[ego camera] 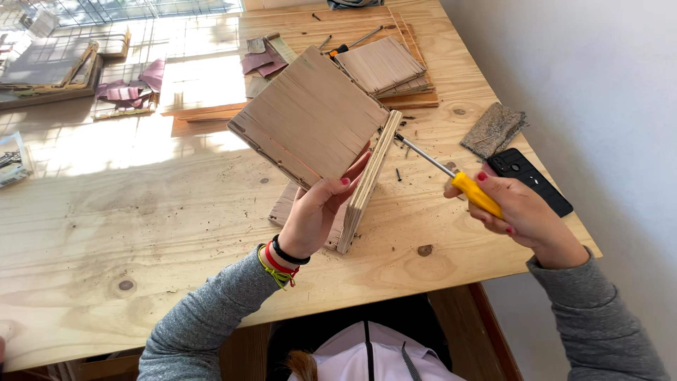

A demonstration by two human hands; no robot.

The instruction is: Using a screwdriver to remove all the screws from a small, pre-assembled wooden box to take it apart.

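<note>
— What have you got in each hand?

— My left hand (317, 212) is clamped on a square box of pale plywood panels (310, 116), propped on edge on the light pine tabletop (141, 226). My thumb lies along the upright side panel (370, 180). My right hand (518, 212) is wrapped tight round the yellow-handled screwdriver with a slim steel shaft (451, 173).

— Which way does the tool lie?

— Its long axis runs up and to the left from my right fist, the tip just meeting the top end of that side panel, by the box's corner. So the box sits to the left of my right hand, and the left hand is the one touching it.

— Anything else close by?

— A black phone (529, 180) and a grey felt scrap (493, 129) just beyond my right hand, a stack of wooden slats (381, 65) behind the box, and small dark screws (398, 173) scattered under the shaft.
</note>
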